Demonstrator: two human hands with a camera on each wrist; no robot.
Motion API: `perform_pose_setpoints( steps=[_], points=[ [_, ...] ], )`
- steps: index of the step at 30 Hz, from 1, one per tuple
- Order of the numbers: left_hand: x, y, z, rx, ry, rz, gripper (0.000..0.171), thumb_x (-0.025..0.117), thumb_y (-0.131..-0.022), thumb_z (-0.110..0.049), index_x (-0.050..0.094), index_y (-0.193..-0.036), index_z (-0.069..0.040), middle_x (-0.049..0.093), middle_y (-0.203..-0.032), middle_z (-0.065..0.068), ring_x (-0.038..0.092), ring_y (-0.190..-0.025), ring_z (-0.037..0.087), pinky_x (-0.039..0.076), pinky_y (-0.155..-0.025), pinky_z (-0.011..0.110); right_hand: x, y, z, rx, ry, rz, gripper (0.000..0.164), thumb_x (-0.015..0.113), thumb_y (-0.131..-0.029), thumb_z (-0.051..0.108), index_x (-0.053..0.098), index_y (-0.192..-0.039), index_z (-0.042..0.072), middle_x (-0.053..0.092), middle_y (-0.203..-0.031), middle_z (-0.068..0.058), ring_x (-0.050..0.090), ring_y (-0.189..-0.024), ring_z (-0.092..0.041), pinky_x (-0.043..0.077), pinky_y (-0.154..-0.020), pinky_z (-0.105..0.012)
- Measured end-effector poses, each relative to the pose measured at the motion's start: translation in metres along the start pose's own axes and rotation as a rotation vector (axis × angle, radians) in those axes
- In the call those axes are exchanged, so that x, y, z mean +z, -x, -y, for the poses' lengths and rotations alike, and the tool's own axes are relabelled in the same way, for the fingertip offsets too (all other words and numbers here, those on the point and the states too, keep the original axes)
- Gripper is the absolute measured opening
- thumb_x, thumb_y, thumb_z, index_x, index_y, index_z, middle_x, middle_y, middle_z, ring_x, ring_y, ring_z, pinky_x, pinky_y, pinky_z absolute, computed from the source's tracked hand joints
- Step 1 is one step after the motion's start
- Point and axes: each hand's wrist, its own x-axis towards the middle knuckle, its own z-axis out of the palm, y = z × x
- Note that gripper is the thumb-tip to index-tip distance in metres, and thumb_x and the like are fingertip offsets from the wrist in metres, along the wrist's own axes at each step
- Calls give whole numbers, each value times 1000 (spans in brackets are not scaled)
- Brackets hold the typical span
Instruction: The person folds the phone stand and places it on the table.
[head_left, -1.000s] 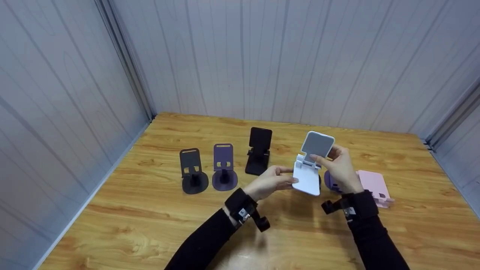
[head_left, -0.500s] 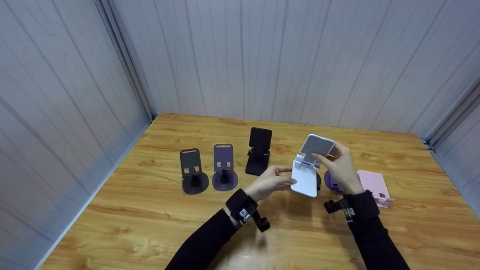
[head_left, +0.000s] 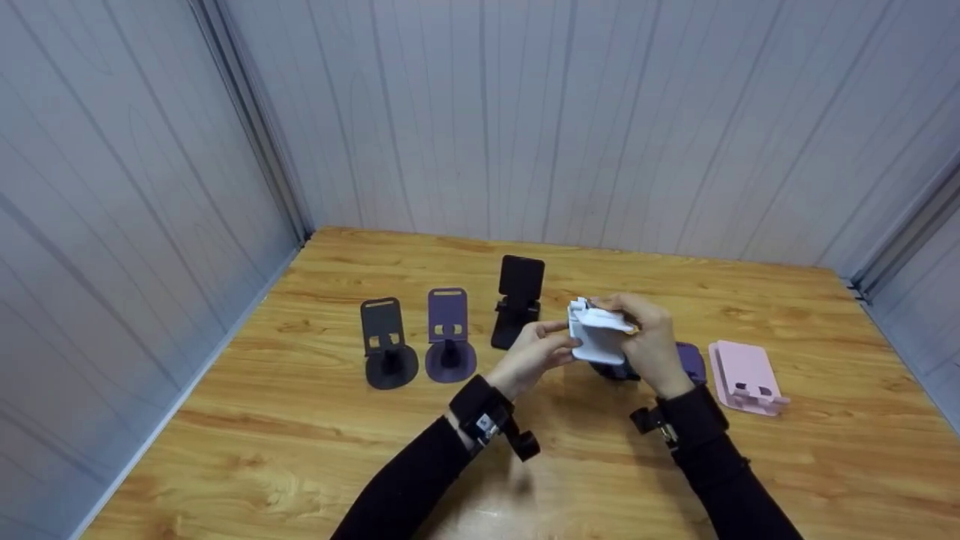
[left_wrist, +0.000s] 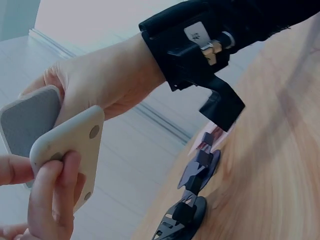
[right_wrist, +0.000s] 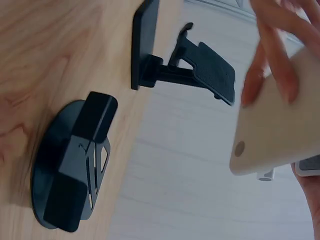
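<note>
A white phone stand (head_left: 598,346) is held above the table by both hands in the head view, its upper plate folded partly down over its base. My left hand (head_left: 529,355) pinches the base at its left edge. My right hand (head_left: 654,346) grips the upper plate from the right and top. In the left wrist view, the stand's grey-padded plate (left_wrist: 30,122) and its base (left_wrist: 75,132) with round feet face each other at an angle. Fingers press the underside of the base (right_wrist: 280,132) in the right wrist view. The hinge is partly hidden.
Left of the hands stand a dark grey phone stand (head_left: 390,364), a purple phone stand (head_left: 448,360) and a black phone stand (head_left: 516,326). Behind the right hand lie a dark stand (head_left: 616,372) and another purple stand (head_left: 691,362), both partly hidden. A folded pink stand (head_left: 748,377) lies right.
The white stand's upper plate has folded from standing up to leaning down over the base. My right hand has moved left and turned over it; the left hand has barely shifted.
</note>
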Motion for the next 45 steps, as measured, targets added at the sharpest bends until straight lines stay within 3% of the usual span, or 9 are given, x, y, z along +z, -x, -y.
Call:
perform_pose_setpoints(
  steps=[4,9,15,18,22,28,33,41,45],
  points=[
    [-1,1,-2,-22,30,-3,44,48,-98,-10,49,-138,10,71,-106,13,69,-82,11,58,-80,22,1,1,1,-2,-29,25,27,68,-75,-24,68,-85,1,75,-98,-17,71,-95,-16,53,-86,-11],
    [-2,4,-5,-29,42,34,56,42,-104,-34,43,-143,7,68,-119,24,72,-88,15,59,-83,27,-6,2,0,22,-63,111,32,67,-77,-24,71,-93,3,74,-106,-15,66,-103,-5,52,-90,-12],
    [-4,2,-6,-9,25,85,53,54,-101,-26,44,-141,7,67,-113,13,69,-91,13,57,-84,25,-15,1,0,43,-153,282,39,73,-80,-12,71,-116,3,67,-127,-18,58,-127,-13,43,-106,-17],
    [-6,4,-7,5,16,85,55,57,-98,-22,42,-143,6,66,-110,8,67,-91,13,56,-82,23,-20,-1,2,165,-204,267,36,67,-90,-4,66,-125,1,60,-138,-17,49,-137,-19,35,-117,-29],
    [-6,6,-11,44,-19,55,61,59,-98,-22,38,-148,5,64,-122,14,67,-96,14,55,-89,26,-25,-5,6,480,-205,196,42,56,-102,18,53,-140,1,51,-144,-18,46,-136,-22,36,-118,-39],
    [-8,5,-14,97,-55,-34,65,61,-98,-19,31,-151,6,62,-129,23,67,-109,20,52,-100,33,-27,-5,0,834,-510,438,69,46,-106,34,18,-155,-5,43,-143,-25,62,-113,-17,52,-102,-34],
    [-12,2,-11,132,-46,-41,63,60,-98,-9,29,-152,4,58,-134,27,64,-118,27,53,-100,32,-25,-3,-4,857,-692,477,70,53,-103,20,14,-154,-9,63,-123,-7,69,-104,-14,53,-100,-37],
    [-18,-1,-13,189,-80,29,62,57,-97,1,28,-151,7,57,-134,30,64,-118,31,53,-99,32,-21,-1,-6,836,-739,421,68,56,-100,5,16,-151,-14,72,-106,1,70,-100,-12,57,-92,-26],
    [-22,3,-21,197,-310,58,68,54,-102,-11,15,-156,3,43,-148,29,51,-134,35,45,-111,39,-19,2,-8,863,-763,382,66,56,-99,3,18,-150,-16,73,-105,0,71,-98,-13,57,-91,-26]
  ],
)
